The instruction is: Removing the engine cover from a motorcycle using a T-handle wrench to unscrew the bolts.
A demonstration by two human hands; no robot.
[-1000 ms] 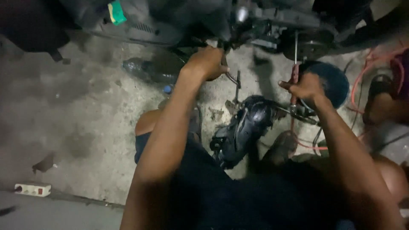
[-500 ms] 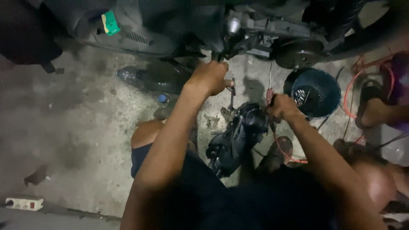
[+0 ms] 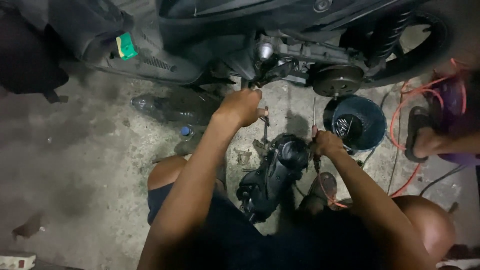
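Head view, looking down past two bare arms to a concrete floor (image 3: 65,165) beneath a scooter (image 3: 210,30). Left hand (image 3: 243,106) clenched around a thin metal tool (image 3: 265,125) right under the scooter's engine parts (image 3: 270,62). Right hand (image 3: 326,143) closed on a slim screwdriver (image 3: 314,112), shaft pointing up toward the round metal clutch drum (image 3: 336,80). Black engine cover (image 3: 272,175) lying on the floor between the two forearms, just beside the right hand. Blue bucket (image 3: 372,122) with small metal parts near the right hand; clear plastic bottle (image 3: 170,107) on its side to the left; another person's sandalled foot (image 3: 425,140) beside an orange hose (image 3: 400,115)
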